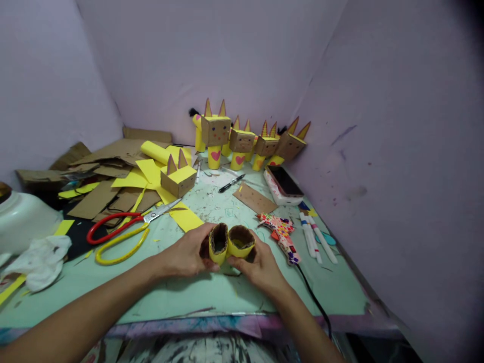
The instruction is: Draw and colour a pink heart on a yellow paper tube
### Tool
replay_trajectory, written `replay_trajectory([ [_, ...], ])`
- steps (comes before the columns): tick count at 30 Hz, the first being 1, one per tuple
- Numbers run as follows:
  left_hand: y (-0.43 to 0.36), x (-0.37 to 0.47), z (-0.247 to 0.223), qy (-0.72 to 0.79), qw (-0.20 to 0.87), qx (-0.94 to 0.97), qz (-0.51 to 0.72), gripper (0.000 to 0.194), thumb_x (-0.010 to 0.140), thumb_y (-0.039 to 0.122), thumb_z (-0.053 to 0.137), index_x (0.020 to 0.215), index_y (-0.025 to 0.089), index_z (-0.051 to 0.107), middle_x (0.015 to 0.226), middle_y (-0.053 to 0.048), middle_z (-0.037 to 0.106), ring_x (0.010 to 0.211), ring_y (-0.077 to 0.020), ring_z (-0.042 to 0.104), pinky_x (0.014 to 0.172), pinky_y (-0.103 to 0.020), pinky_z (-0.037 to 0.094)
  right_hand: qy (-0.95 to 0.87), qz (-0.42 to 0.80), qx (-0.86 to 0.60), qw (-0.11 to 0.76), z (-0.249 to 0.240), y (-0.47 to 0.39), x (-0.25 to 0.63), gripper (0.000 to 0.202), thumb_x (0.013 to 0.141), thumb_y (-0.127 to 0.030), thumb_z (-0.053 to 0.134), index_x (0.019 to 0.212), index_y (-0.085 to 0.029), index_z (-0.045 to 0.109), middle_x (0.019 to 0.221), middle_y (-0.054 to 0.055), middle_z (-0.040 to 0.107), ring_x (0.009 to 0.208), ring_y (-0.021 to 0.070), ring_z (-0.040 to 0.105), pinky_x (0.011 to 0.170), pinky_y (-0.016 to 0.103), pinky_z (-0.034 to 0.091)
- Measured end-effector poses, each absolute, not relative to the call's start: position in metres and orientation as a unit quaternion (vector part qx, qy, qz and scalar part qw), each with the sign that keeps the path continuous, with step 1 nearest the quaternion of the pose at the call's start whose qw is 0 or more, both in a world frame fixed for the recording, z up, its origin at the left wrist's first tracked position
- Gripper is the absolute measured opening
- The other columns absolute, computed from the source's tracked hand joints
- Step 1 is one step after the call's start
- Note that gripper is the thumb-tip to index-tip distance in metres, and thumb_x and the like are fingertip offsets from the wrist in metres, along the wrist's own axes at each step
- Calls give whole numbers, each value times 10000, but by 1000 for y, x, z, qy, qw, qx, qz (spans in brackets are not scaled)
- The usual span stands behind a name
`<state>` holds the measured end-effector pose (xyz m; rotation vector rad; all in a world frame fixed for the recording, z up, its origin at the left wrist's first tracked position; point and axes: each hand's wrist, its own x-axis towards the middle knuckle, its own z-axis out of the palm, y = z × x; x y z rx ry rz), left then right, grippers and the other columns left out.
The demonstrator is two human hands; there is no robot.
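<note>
Side by side at the table's near middle stand two short cardboard tubes wrapped in yellow paper, their hollow ends facing up. My left hand (196,252) is closed round the left yellow tube (218,254), whose opening is squeezed to an oval. Fingers of my right hand (259,259) wrap the right yellow tube (241,248), which has a rounder opening. The tubes touch or nearly touch at their rims. To the right lies a flower-patterned hot glue gun (279,233) with a black cord. Big scissors (132,227) with red and yellow handles lie partly spread on the left.
Cardboard animal figures (215,133) with pointed ears line the back. A loose box head (178,180) sits beside yellow paper and cardboard scraps (102,199). Markers (313,237), a phone (285,181), a black pen (232,183) and a cardboard piece (255,198) lie rightward. White cloth (41,262) lies left.
</note>
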<state>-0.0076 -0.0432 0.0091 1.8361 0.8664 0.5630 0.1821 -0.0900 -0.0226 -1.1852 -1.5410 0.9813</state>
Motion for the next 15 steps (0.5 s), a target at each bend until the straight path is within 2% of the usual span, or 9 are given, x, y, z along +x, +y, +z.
replay_trajectory([
  [8,-42,-8,9,354,518,747,222,451,556,223,729,954,166,524,883,-7,560,763,-158,490,653,-251,407,-622,401,-484,466,-25,-92,181,404,699,-275,702,1061,-178,550,948,34,633,870,201,583,768,292,461],
  [13,-33,-14,7,302,667,608,307,497,574,345,741,978,163,517,863,-24,581,774,-178,519,648,-262,403,-587,405,-536,452,4,-51,181,458,697,-339,678,1090,-170,516,963,55,656,838,201,619,704,294,499],
  [15,-28,-19,7,301,709,545,331,510,570,383,745,971,153,530,833,-41,591,735,-180,536,621,-264,404,-589,370,-584,419,21,-12,177,408,708,-370,664,1042,-163,551,927,49,669,800,190,632,655,272,502],
])
